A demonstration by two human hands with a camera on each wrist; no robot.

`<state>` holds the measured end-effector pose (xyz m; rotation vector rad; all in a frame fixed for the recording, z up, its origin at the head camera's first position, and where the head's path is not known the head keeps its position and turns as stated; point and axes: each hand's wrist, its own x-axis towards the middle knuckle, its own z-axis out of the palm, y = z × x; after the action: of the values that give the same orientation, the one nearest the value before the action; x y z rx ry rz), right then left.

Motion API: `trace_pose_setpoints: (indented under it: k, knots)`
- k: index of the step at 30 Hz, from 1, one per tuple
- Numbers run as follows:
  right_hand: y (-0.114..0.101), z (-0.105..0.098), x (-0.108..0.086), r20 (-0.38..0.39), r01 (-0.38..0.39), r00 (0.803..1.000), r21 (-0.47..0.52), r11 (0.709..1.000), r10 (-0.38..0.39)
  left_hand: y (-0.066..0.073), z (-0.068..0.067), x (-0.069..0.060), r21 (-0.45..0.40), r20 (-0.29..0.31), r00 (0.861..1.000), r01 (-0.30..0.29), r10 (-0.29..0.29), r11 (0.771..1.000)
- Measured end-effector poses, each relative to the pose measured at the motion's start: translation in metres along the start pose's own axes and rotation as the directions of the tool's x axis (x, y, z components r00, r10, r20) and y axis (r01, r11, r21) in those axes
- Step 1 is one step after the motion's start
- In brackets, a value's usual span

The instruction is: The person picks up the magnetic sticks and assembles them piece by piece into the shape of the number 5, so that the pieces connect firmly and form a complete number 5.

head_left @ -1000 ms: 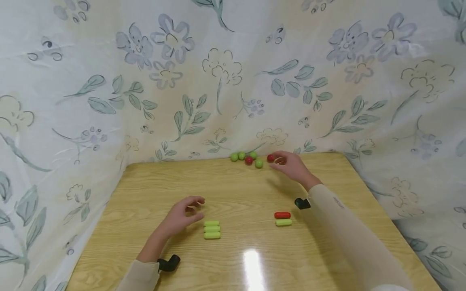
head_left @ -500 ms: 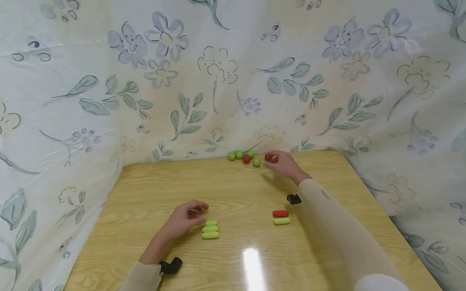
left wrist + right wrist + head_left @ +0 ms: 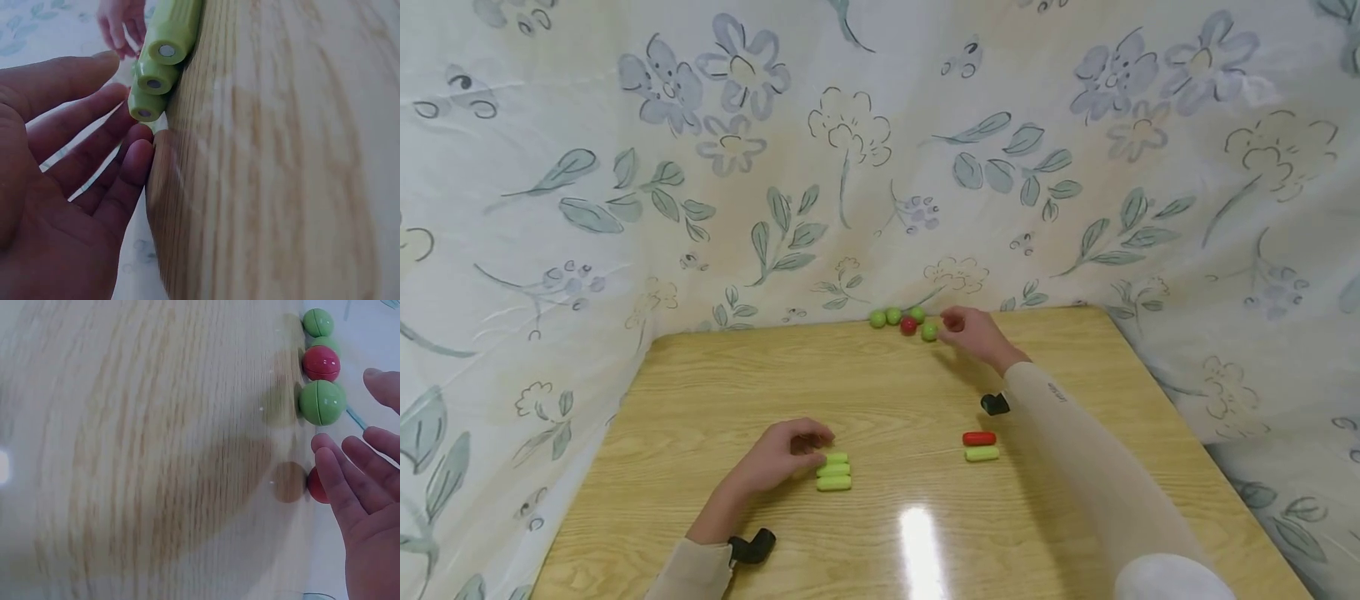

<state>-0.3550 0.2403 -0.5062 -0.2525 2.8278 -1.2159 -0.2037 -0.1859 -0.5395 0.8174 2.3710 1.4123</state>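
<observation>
Curving beside left ends of three light-green rods [image 3: 833,483]: left hand [image 3: 782,457], thumb and fingers parted wide; contact with rods cannot be told. Rods lie side by side on wooden table [image 3: 715,375]. Right hand [image 3: 976,335] at far table edge, thumb and fingers wide apart; red ball [image 3: 315,487] partly hidden behind fingers, grip absent. Nearest green ball [image 3: 322,403] sits apart from red ball. Red rod [image 3: 979,438] lies beside single green rod [image 3: 982,454], nearer person.

From my screen I could pass between the three lime-green rods [image 3: 833,472] and the red rod [image 3: 979,438]; behind the balls [image 3: 908,326], the floral cloth [image 3: 850,192] blocks me.
</observation>
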Motion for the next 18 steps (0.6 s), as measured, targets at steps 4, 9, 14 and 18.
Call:
trace_pose_setpoints:
  k: [4,9,14,18]
  knots:
    - [0.003,0.005,0.003,-0.006,-0.002,1.000,0.011,1.000,0.003,-0.001,-0.001,0.000,0.018,0.018,1.000,0.015,-0.015,1.000]
    - [0.008,0.011,0.006,-0.011,0.000,1.000,0.018,1.000,0.001,-0.001,-0.003,0.002,0.031,0.048,0.999,0.024,-0.026,0.999]
    - [0.009,0.015,0.009,-0.023,-0.010,1.000,0.044,0.999,0.011,0.000,-0.003,0.003,0.055,0.055,0.998,0.019,-0.022,0.998]
    - [0.008,0.017,0.009,-0.021,-0.027,0.999,0.053,0.998,0.028,0.000,-0.003,0.005,0.083,0.048,0.999,0.018,-0.022,0.996]
